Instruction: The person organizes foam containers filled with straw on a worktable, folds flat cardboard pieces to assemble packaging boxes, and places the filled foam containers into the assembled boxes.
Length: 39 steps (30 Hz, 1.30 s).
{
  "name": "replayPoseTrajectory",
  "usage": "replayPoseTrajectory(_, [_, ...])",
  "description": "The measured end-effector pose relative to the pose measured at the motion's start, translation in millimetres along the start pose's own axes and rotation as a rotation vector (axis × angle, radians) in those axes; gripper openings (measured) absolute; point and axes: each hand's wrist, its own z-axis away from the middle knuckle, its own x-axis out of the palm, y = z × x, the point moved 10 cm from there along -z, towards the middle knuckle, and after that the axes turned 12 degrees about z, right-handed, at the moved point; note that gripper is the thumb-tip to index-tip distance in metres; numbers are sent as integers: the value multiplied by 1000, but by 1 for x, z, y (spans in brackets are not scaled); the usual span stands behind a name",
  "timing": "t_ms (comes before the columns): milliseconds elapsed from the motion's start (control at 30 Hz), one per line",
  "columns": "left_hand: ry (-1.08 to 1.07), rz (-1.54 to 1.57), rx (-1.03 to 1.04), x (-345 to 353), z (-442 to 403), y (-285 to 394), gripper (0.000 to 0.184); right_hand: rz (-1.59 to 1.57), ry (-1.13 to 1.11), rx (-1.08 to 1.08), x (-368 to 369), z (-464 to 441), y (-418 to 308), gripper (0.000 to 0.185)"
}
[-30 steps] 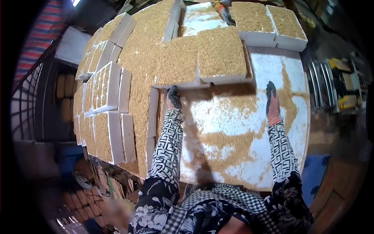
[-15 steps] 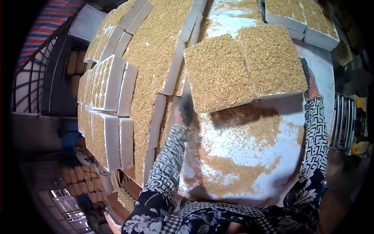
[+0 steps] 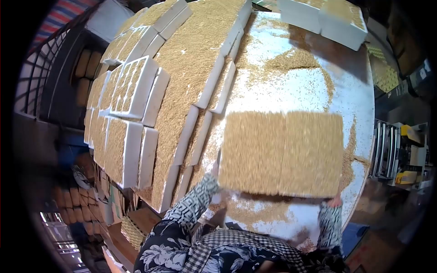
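Note:
Two foam boxes [image 3: 282,152], their tops covered in straw-coloured husks, sit side by side and are blurred by motion. My left hand [image 3: 215,169] holds their left side, mostly hidden behind the patterned sleeve and the box edge. At their near right corner, my right hand [image 3: 336,201] grips the pair; only a small part of it shows and its fingers are hidden. Beneath lies a white table [image 3: 259,93] scattered with loose husks.
White foam boxes [image 3: 148,91] with husk tops are stacked on the left, beside a long husk-covered bed [image 3: 182,68]. More foam boxes [image 3: 343,34] stand at the far right corner. Past the table's right edge is a metal roller rack [image 3: 381,150].
Both hands have drawn the two foam boxes toward me, away from the far boxes. A husk-strewn stretch of table now shows behind them. The camera view has shifted too.

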Motion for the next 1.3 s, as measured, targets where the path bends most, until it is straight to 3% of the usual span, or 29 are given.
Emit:
replayPoseTrajectory(233, [-86, -63, -58, -30, 148, -75, 55, -77, 95, 88, -32, 194, 44, 47])
replayPoseTrajectory(500, [-287, -142, 132, -18, 205, -26, 53, -71, -7, 61, 52, 288, 25, 52])
replayPoseTrajectory(633, [-325, -119, 341, -21, 191, 96, 52, -42, -149, -19, 135, 309, -15, 54])
replayPoseTrajectory(733, [-274, -59, 470, -63, 178, 207, 51, -48, -279, -66, 226, 328, -44, 56])
replayPoseTrajectory(1000, [104, -37, 774, -316, 130, 483, 49, -154, -638, -98, 524, 350, -89, 62])
replayPoseTrajectory(1100, [300, -203, 868, -393, 115, 573, 48, -231, -739, -94, 648, 342, -99, 64])
replayPoseTrajectory(1167, [432, -349, 899, -427, 104, 618, 48, -242, -678, -181, 724, 336, -115, 71])
replayPoseTrajectory(1200, [488, -433, 913, -436, 97, 635, 48, -285, -726, -97, 746, 279, -74, 68])
replayPoseTrajectory(1233, [543, -518, 918, -444, 86, 654, 47, -164, -676, -321, 775, 273, -86, 69])
replayPoseTrajectory(1300, [621, -677, 932, -450, 61, 680, 47, 49, -590, -505, 828, 260, -96, 73])
